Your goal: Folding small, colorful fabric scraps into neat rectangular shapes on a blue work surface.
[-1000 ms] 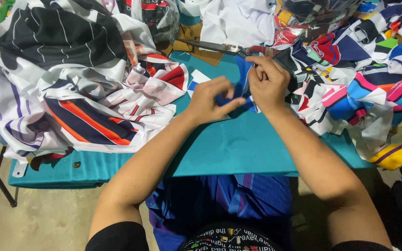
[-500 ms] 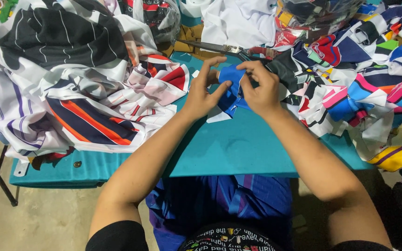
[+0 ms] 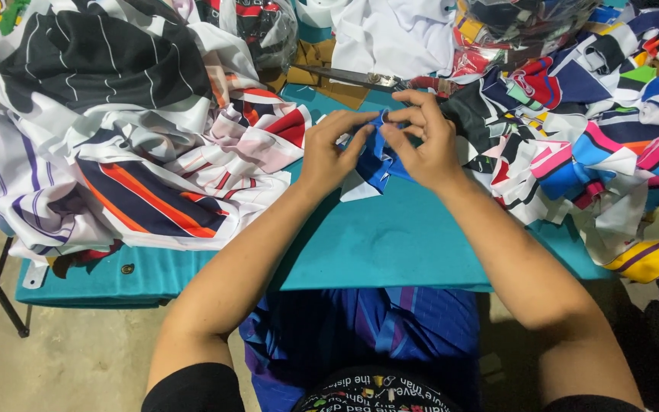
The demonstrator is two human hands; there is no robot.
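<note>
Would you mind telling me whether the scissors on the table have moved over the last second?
No. The scissors lie at the same spot beside the white cloth.

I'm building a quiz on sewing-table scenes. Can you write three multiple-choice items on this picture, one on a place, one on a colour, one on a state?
1. Where do the long metal scissors lie?
A. beyond the hands, at the table's far side
B. on the floor
C. in the person's lap

2. What colour is the table cover?
A. red
B. teal
C. yellow

3. What are the hands doing?
A. resting flat and empty
B. both pinching the small blue-and-white fabric piece
C. holding the scissors

Answers: 1 A, they lie past the fingers. 2 B, bare teal shows. 3 B, left hand and right hand meet on it.
</note>
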